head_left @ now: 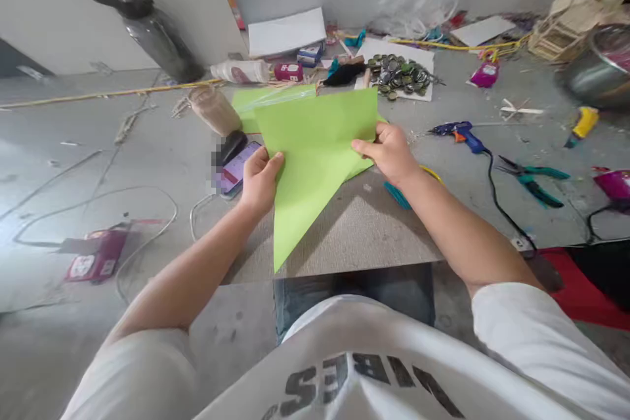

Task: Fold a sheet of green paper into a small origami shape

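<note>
A sheet of bright green paper (310, 164) is held up over the front of the table, its lower corner pointing down toward my lap. My left hand (260, 177) pinches its left edge, thumb on the near face. On the opposite edge, my right hand (388, 149) grips the paper with its thumb pressed flat and the other fingers behind. More green paper (246, 100) lies behind the held sheet, with a clear plastic strip (285, 100) across it. Next to my left hand lies a lit phone (239, 169). A teal object (396, 195) sits partly under my right forearm.
Right of my hands lie a blue glue gun (460, 133) with a black cord and teal-handled pliers (534, 177). Behind are a pile of bottle caps (401, 73), a jar (215, 110) and a dark bottle (157, 36). A metal pot (595, 69) stands far right.
</note>
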Action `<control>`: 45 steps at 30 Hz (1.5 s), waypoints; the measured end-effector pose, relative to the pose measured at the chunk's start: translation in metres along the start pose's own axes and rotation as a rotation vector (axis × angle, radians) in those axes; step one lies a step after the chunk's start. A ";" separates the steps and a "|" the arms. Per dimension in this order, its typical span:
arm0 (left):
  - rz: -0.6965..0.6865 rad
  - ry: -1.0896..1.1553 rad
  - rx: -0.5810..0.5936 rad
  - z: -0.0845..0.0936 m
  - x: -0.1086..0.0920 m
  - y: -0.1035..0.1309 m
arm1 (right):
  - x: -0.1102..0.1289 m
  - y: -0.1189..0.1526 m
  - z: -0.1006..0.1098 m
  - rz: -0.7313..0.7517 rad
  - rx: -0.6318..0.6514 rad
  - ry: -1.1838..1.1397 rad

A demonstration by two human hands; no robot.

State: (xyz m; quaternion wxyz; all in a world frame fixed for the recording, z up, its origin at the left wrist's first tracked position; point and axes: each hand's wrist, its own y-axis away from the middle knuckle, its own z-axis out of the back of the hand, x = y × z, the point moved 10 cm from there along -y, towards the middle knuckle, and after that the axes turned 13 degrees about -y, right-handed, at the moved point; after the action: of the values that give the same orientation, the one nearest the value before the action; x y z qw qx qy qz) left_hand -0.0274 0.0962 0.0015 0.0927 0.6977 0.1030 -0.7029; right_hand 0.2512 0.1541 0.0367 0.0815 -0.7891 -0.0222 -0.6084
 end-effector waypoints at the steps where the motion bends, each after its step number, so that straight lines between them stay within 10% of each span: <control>1: 0.012 -0.010 0.022 0.000 0.008 0.001 | -0.007 0.004 0.003 -0.003 -0.007 0.015; 9: -0.019 -0.025 0.017 0.016 0.031 0.012 | -0.035 0.028 0.006 -0.104 0.081 0.018; 37: -0.135 0.093 0.094 0.009 0.011 0.006 | -0.003 0.019 0.023 0.148 0.067 -0.076; 42: -0.082 0.044 0.137 0.007 0.015 0.006 | 0.000 0.017 0.026 0.212 0.079 -0.003; 45: -0.076 0.022 0.363 -0.004 0.007 0.008 | 0.015 0.024 0.021 0.276 0.116 0.047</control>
State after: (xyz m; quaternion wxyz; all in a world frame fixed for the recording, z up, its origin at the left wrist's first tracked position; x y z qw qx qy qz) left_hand -0.0213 0.0897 -0.0051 -0.0622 0.7064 0.0019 -0.7051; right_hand 0.2787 0.1329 0.0433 0.2103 -0.7642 0.0535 -0.6074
